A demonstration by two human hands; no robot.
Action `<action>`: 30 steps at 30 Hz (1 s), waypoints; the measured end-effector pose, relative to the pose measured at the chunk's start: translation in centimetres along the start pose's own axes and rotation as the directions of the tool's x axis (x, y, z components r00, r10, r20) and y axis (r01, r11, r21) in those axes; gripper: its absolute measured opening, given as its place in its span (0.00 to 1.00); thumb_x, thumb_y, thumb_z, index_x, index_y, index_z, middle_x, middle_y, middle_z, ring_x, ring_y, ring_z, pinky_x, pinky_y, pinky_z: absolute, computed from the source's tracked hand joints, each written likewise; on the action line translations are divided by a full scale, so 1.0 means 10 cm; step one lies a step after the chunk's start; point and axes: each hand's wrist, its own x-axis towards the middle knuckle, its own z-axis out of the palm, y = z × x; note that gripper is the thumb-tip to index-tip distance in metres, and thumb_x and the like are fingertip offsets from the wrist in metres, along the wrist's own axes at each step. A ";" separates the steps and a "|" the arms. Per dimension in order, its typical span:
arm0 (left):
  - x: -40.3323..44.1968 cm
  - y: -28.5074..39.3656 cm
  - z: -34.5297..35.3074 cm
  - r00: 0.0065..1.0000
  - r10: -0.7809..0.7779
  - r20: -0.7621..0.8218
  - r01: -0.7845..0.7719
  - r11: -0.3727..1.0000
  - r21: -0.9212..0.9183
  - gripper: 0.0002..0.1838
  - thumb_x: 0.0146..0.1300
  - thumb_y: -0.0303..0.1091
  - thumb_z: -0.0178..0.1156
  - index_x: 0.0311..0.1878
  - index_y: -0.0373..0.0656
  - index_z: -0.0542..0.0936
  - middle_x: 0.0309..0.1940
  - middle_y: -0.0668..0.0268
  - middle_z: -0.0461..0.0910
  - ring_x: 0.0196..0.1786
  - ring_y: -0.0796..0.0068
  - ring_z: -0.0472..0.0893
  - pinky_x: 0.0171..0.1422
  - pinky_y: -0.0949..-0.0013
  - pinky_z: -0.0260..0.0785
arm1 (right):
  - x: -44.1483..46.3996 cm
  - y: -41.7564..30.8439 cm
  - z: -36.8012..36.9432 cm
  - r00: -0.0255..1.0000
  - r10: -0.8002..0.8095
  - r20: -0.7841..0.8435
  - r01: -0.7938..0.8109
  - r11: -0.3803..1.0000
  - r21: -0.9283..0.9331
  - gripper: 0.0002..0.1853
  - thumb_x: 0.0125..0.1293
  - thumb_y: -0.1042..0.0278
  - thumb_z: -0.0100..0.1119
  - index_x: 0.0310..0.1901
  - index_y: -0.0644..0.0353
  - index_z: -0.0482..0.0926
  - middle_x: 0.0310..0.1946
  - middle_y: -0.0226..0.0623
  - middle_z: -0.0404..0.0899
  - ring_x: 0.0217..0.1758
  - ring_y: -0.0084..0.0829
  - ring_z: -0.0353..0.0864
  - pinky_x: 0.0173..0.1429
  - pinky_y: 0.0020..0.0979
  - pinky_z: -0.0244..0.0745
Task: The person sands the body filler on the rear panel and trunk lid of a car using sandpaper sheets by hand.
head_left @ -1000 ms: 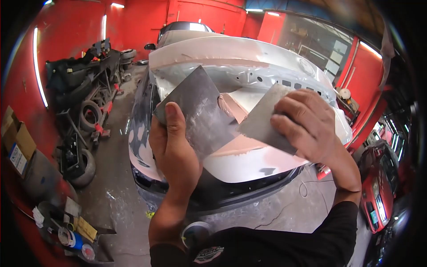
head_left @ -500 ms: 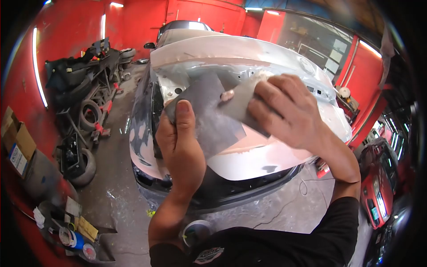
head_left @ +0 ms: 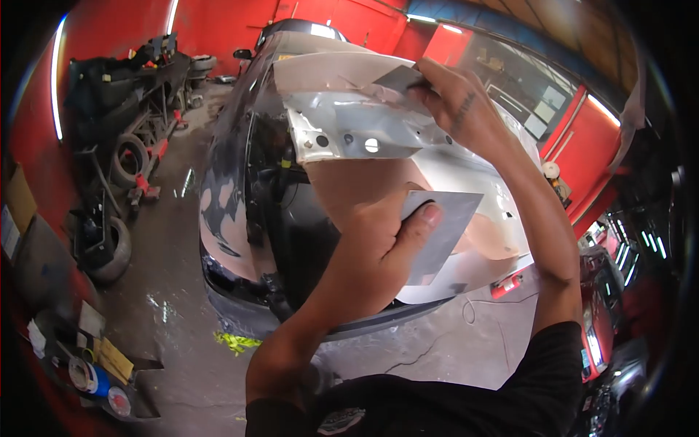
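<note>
My left hand [head_left: 375, 251] grips a flat grey metal plate [head_left: 455, 229], its thumb pressed on the face. Higher up, my right hand [head_left: 459, 102] pinches a thin grey putty spreader [head_left: 395, 78], fingers closed round its right end. The spreader is over the upper edge of the raised trunk lid [head_left: 313, 73]; whether it touches the surface I cannot tell. The lid has white, grey and pinkish filler patches, and round holes show in its inner panel. Any putty on the spreader is hidden from this angle.
The car's dark rear bumper [head_left: 357, 328] runs below the lid. Tyres [head_left: 131, 156] and metal stands line the left wall. A red fire extinguisher [head_left: 507, 286] and a cable lie on the right floor. Yellow-green material [head_left: 237, 342] lies near the bumper, cans [head_left: 84, 375] at lower left.
My hands have moved apart. The right hand has carried the spreader up from beside the plate to the lid's edge; the left has moved right and lower with the plate. The view has shifted.
</note>
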 end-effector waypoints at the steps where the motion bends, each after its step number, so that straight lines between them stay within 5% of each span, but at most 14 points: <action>1: 0.00 -0.01 0.00 1.000 0.021 0.007 -0.021 1.000 0.006 0.11 0.80 0.33 0.56 0.47 0.31 0.78 0.27 0.54 0.80 0.28 0.66 0.78 0.38 0.61 0.71 | 0.04 0.03 0.06 1.000 0.004 0.008 -0.004 1.000 0.011 0.09 0.69 0.78 0.61 0.48 0.62 0.74 0.33 0.55 0.82 0.36 0.60 0.81 0.40 0.53 0.72; 9: 0.05 -0.08 -0.02 0.989 0.144 0.028 -0.145 0.989 0.017 0.12 0.78 0.31 0.58 0.40 0.30 0.75 0.26 0.43 0.77 0.31 0.38 0.80 0.35 0.52 0.69 | 0.16 -0.06 0.37 0.991 -0.131 0.024 0.133 0.978 -0.162 0.12 0.65 0.79 0.61 0.49 0.59 0.75 0.37 0.47 0.84 0.38 0.55 0.83 0.41 0.49 0.77; 15: 0.06 -0.09 -0.02 0.984 0.179 0.019 -0.179 0.984 -0.019 0.12 0.77 0.30 0.58 0.39 0.30 0.75 0.26 0.41 0.77 0.33 0.33 0.79 0.36 0.50 0.69 | 0.21 -0.05 0.53 0.992 -0.120 0.034 0.124 0.904 -0.408 0.08 0.67 0.74 0.59 0.47 0.58 0.74 0.36 0.42 0.84 0.39 0.50 0.86 0.40 0.47 0.81; 18: 0.05 -0.09 -0.07 0.991 0.091 0.100 -0.094 0.995 0.027 0.12 0.79 0.32 0.57 0.49 0.31 0.81 0.31 0.58 0.83 0.34 0.79 0.79 0.43 0.68 0.72 | 0.15 -0.04 0.55 0.989 -0.149 -0.008 0.130 0.887 -0.442 0.08 0.68 0.73 0.59 0.47 0.57 0.74 0.35 0.41 0.84 0.39 0.49 0.87 0.40 0.47 0.81; 23: 0.03 -0.07 -0.06 0.994 0.077 0.082 -0.075 0.997 -0.024 0.11 0.80 0.32 0.57 0.49 0.31 0.81 0.29 0.61 0.82 0.34 0.81 0.77 0.42 0.69 0.71 | 0.03 -0.02 0.49 0.977 -0.171 -0.126 0.113 0.920 -0.375 0.12 0.64 0.77 0.62 0.48 0.58 0.77 0.37 0.42 0.86 0.38 0.49 0.87 0.40 0.46 0.82; 26: 0.04 -0.07 -0.08 0.994 0.069 0.089 -0.065 0.997 -0.048 0.11 0.80 0.32 0.57 0.49 0.31 0.81 0.28 0.63 0.80 0.33 0.82 0.76 0.41 0.71 0.70 | -0.03 -0.05 0.43 0.973 -0.114 -0.200 0.083 0.984 -0.156 0.14 0.62 0.79 0.62 0.49 0.58 0.78 0.38 0.42 0.88 0.37 0.50 0.87 0.40 0.47 0.82; 30: 0.04 -0.06 -0.08 0.992 0.065 0.105 -0.058 0.996 -0.062 0.11 0.80 0.32 0.57 0.49 0.31 0.80 0.28 0.64 0.79 0.33 0.84 0.74 0.39 0.71 0.69 | -0.02 -0.05 0.42 0.992 -0.094 -0.089 0.075 0.978 -0.197 0.13 0.64 0.79 0.63 0.49 0.57 0.79 0.37 0.44 0.87 0.36 0.52 0.86 0.40 0.48 0.80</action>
